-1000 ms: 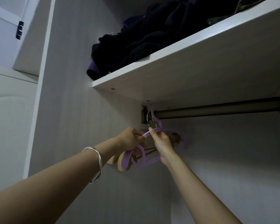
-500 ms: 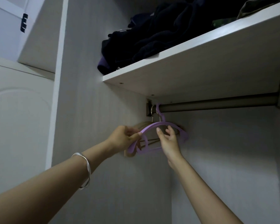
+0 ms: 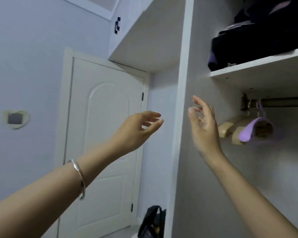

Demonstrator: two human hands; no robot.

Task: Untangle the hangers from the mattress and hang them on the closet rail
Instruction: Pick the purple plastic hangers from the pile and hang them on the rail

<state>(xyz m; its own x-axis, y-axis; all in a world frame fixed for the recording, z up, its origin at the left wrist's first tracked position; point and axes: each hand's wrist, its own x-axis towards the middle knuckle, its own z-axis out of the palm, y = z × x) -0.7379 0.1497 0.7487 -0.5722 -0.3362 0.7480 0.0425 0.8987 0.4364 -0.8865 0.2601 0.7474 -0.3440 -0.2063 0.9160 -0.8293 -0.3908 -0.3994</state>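
A purple hanger hangs by its hook on the metal closet rail near the rail's left end. Beside it hang two beige wooden hangers. My left hand, with a silver bracelet on the wrist, is in the air left of the closet wall, fingers loosely bent, holding nothing. My right hand is raised in front of the closet's side panel, left of the hangers, fingers relaxed and empty. No mattress is in view.
A white shelf above the rail carries dark folded clothes. The closet's side panel stands between my hands. A white door is behind on the left, with a black bag on the floor beside it.
Both hands have let go of the purple hanger and pulled back to the left. The hanger stays on the rail. The view has swung left, showing the door.
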